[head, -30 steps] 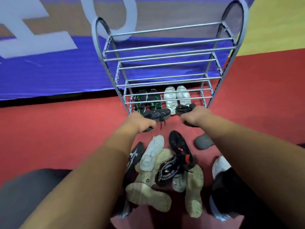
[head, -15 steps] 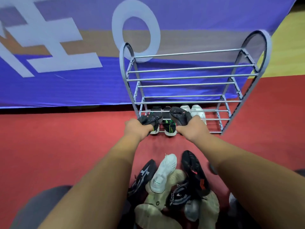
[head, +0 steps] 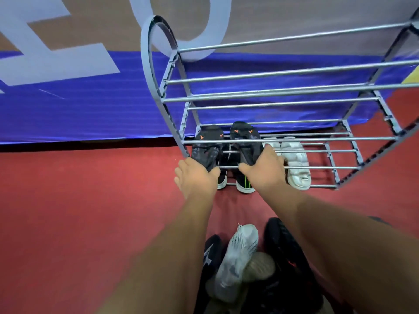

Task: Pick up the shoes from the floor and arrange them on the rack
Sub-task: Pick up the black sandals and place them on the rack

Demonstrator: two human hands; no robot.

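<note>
while gripped by both hands, black shoes

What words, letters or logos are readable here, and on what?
"H": large white letter, cut off, on the banner.
"O": large white letter, partly behind the rack.
Small dark label on the white shoe: too blurred to read.
Orange marks on the black shoes: logos, no readable text.

— What kind of place is this?
— It looks like a sports hall: red floor, a big blue banner with white letters, and a yellow floor area.
</note>
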